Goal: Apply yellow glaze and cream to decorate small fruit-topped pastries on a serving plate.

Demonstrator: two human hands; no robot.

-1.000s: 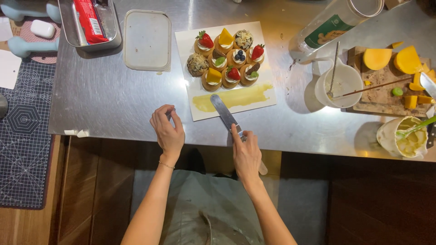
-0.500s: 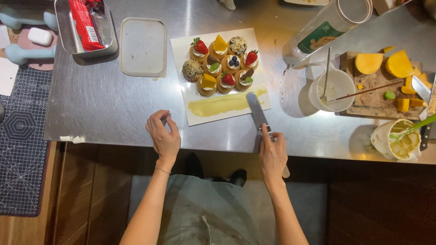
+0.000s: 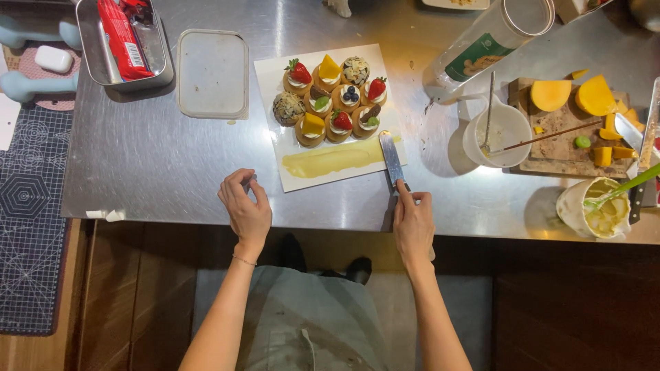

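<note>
A white square plate [image 3: 275, 75] lies on the steel counter [image 3: 151, 165] and carries several small tartlets [image 3: 328, 99] topped with fruit, nuts and cream. A pale yellow smear of cream [image 3: 330, 159] runs across the plate's near part. My right hand [image 3: 412, 227] grips the handle of a palette knife [image 3: 392, 158], whose blade tip rests on the plate's right edge at the end of the smear. My left hand [image 3: 245, 209] rests at the counter's front edge left of the plate, fingers curled, thumb and fingers pinched together; I cannot tell if something small is in them.
A white lidded box [image 3: 212, 73] and a metal tray with a red packet [image 3: 118, 38] stand at the back left. To the right are a clear tall container [image 3: 485, 45], a white jug with a spoon [image 3: 505, 130], a board with cut mango [image 3: 570, 117] and a tub of yellow cream [image 3: 597, 208].
My right hand has slid the palette knife rightward along the cream smear to the plate's right edge. My left hand has stayed at the counter's front edge.
</note>
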